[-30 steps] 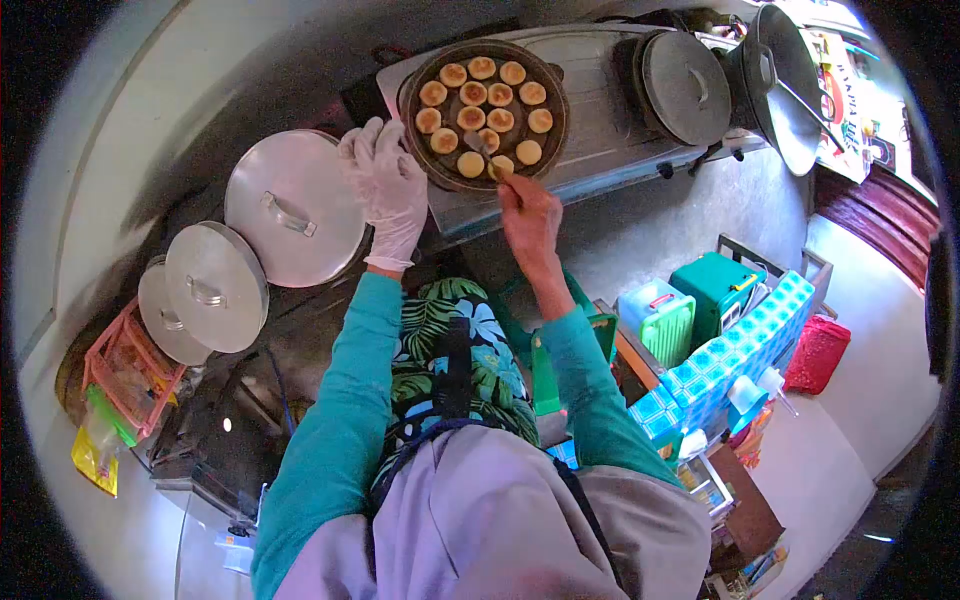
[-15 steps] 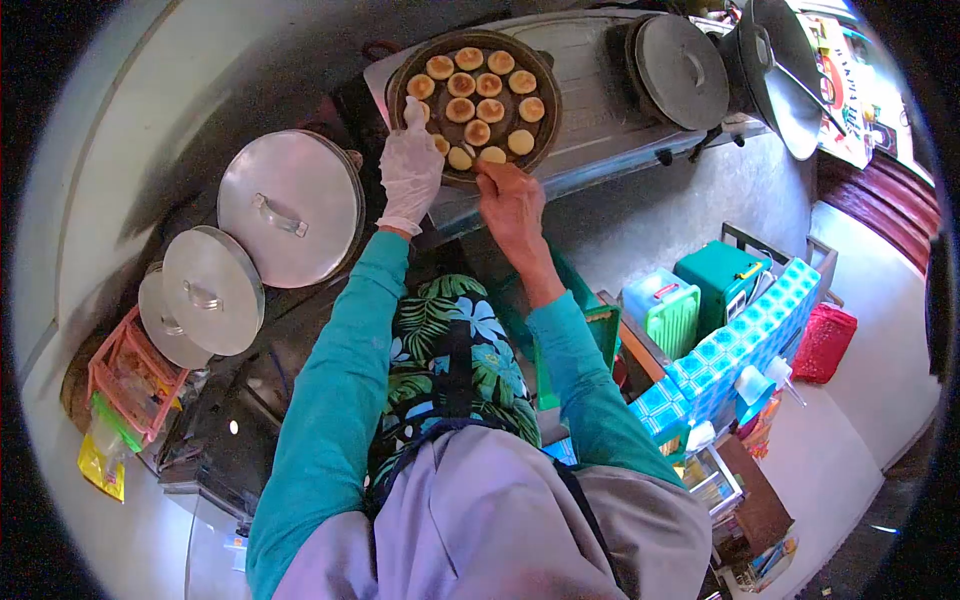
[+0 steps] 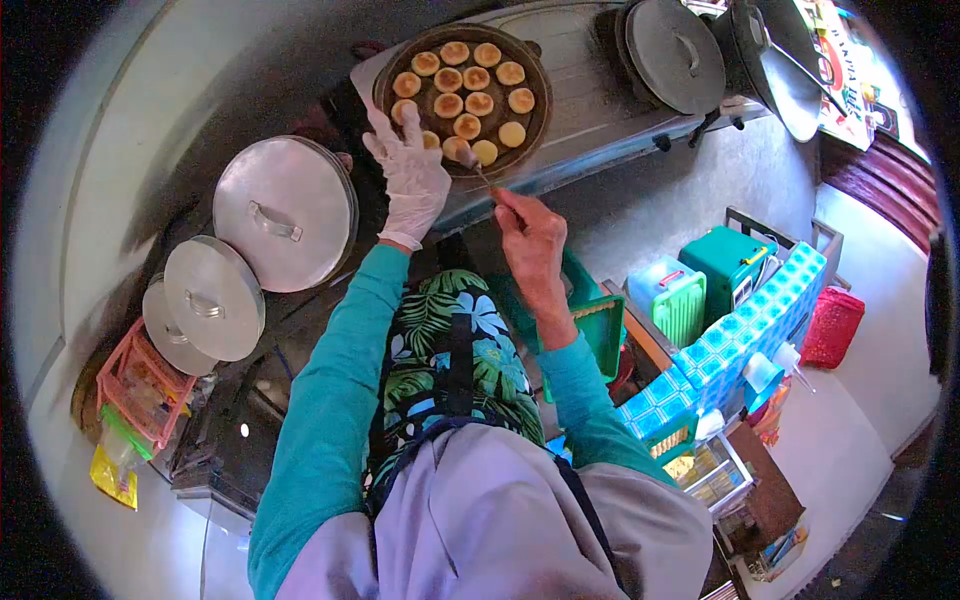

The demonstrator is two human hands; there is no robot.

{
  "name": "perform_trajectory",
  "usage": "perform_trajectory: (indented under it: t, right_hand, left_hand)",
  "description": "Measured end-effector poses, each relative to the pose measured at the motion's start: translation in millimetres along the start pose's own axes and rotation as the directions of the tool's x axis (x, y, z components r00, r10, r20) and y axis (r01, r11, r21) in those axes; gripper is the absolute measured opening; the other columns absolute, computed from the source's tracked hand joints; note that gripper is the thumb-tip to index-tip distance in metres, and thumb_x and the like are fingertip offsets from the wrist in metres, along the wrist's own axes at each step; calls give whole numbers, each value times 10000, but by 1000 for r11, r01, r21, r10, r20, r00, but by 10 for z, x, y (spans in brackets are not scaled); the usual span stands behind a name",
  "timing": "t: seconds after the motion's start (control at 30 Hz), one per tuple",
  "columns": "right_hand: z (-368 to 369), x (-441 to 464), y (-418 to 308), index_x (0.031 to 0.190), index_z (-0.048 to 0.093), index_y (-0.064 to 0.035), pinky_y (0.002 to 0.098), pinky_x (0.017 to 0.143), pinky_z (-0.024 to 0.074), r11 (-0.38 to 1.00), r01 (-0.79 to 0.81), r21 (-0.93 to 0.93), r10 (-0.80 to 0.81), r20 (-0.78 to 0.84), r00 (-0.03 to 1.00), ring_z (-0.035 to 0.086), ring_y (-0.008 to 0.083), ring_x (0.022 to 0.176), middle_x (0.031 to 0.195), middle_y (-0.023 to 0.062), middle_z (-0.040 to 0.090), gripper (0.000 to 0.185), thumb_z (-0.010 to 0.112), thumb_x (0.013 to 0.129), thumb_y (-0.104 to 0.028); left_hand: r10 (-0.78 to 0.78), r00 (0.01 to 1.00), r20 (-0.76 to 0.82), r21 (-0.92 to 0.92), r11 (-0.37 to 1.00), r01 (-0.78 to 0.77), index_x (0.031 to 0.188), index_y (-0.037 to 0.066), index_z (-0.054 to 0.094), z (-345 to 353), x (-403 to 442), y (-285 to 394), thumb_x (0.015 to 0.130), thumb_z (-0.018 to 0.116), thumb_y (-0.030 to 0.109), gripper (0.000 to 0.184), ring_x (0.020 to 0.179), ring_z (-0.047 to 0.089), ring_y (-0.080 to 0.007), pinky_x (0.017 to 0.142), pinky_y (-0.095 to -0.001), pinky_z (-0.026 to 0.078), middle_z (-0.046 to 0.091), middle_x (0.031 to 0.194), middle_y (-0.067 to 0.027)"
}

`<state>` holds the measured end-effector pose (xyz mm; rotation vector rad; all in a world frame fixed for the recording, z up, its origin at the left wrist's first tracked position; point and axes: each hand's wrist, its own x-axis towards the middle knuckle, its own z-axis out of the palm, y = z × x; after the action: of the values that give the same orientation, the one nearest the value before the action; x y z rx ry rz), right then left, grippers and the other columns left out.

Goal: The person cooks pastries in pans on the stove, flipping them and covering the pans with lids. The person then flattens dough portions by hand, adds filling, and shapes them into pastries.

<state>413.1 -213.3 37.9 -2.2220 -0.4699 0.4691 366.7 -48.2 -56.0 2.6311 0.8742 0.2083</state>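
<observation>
a: how do the round cakes [image 3: 448, 105] look?
b: small and plump, most with toasted brown tops and paler rims. the two pale cakes [image 3: 485, 152], at the near side, are creamy yellow, with little browning.
a: where are they?
b: spread about in the dark round pan [image 3: 494, 108], on the stove [image 3: 585, 95].
a: and the hands?
b: the gloved left hand [image 3: 412, 182] has its fingers spread at the pan's near-left edge. the bare right hand [image 3: 533, 240] pinches the handle of a spatula [image 3: 480, 172], its blade at a browned cake by the near rim. i can't tell whether it's underneath.
</observation>
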Motion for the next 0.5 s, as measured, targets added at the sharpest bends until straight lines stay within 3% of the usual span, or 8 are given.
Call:
perform_trajectory:
  t: [0.1,0.17,0.33,0.43,0.5]
  right_hand:
    - [26,101,188,1000,693,-53,398,695,526,990,108,-96,-116,-89,989,664,328,784,879,153,683,238,652,769,-8]
    - [63,263,117,1003,700,-44,382,695,527,980,157,-123,-165,-57,985,669,325,787,877,161,686,229,664,777,-24]
    - [197,285,143,1012,707,-52,390,691,524,941,185,-282,-164,97,982,665,332,781,853,161,682,225,675,789,-52]
    - [68,185,202,1014,706,-62,400,696,523,953,220,-209,-220,25,975,666,332,788,855,152,684,224,667,794,-45]
    - [-114,125,143,1023,687,-97,434,637,518,958,110,-265,-146,-120,982,647,345,740,835,134,655,229,639,800,-87]
  left_hand:
    - [59,998,-27,83,995,-56,1074,42,697,-154,25,10,791,618,142,311,1369,134,-564,1090,-686,115,366,1463,-227]
    - [-17,1000,-19,63,998,18,903,103,722,-189,44,-4,753,629,116,177,1358,131,-590,1071,-714,109,396,1437,-239]
    - [-24,998,-62,71,997,28,884,121,717,-191,95,-32,756,625,116,157,1351,124,-605,1061,-723,130,396,1435,-252]
    - [-22,997,72,150,989,11,966,188,741,-207,105,90,756,648,132,236,1360,115,-594,1078,-699,138,379,1455,-227]
    - [56,985,165,90,993,-72,1044,177,732,-182,68,210,782,660,171,271,1359,83,-603,1069,-705,137,323,1478,-240]
